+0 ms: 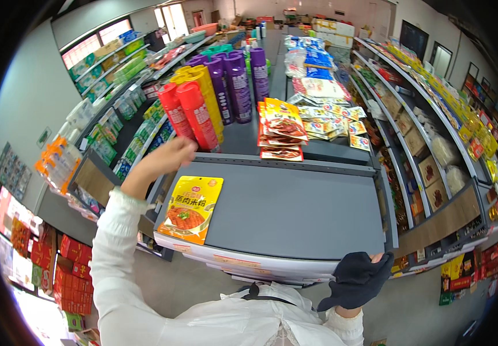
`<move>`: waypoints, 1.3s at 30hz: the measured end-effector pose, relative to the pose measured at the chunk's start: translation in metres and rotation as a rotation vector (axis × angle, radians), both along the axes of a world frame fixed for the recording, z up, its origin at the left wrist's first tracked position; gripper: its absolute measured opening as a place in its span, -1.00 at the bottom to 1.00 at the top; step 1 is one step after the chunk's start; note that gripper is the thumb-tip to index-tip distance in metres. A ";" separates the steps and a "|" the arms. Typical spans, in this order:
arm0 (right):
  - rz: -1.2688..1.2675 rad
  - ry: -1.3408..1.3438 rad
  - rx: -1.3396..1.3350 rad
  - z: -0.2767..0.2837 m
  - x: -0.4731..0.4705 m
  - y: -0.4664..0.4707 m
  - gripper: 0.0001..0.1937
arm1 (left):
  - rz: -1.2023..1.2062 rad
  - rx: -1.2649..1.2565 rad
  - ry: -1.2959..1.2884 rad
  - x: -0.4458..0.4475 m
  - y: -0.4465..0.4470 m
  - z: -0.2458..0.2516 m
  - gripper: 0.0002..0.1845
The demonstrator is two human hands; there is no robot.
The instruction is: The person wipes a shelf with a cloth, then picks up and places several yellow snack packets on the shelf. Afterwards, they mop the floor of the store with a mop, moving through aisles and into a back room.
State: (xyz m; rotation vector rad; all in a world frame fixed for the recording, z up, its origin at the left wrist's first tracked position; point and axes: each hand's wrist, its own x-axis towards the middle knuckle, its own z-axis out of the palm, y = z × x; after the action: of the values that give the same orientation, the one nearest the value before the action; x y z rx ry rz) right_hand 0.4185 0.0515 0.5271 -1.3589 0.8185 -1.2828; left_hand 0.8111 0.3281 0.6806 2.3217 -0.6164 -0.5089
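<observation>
My left hand (pixel 169 159) is raised over the left edge of the grey metal shelf (pixel 296 207), fingers curled, right beside the red spray cans (pixel 198 116). Whether it touches a can is unclear. Below it, flat on the shelf's front left corner, lies a yellow food pouch (pixel 191 209) printed with a meat dish. A dark cloth (pixel 357 279) is bunched in my right hand (pixel 377 258) at the shelf's front right corner. The cloth covers most of that hand.
Behind the shelf's raised back lip stand yellow cans (pixel 207 97) and purple spray cans (pixel 236 88). Red food pouches (pixel 281 125) lie stacked there, beside scattered small sachets (pixel 329 119) and blue-and-white bags (pixel 318 60). Stocked shelving (pixel 422 125) runs along the right, more (pixel 123 104) along the left.
</observation>
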 end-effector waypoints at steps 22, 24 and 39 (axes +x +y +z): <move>0.806 -0.397 0.214 0.050 0.055 0.066 -0.46 | 0.305 -0.769 0.686 -0.086 0.068 -0.061 -0.48; 0.868 -0.179 -0.097 0.043 0.056 0.057 -0.48 | 0.291 -0.962 0.670 -0.110 0.051 -0.053 -0.42; 0.839 0.323 -0.890 0.075 0.107 0.094 -0.21 | -0.017 -1.410 0.803 -0.237 -0.071 -0.079 -0.41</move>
State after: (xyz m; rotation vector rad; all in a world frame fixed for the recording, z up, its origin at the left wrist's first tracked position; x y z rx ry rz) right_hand 0.5250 0.1451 0.6023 -2.3126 -0.2347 -0.7362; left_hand 0.5738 0.2574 0.6020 0.6873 -0.3588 -0.6421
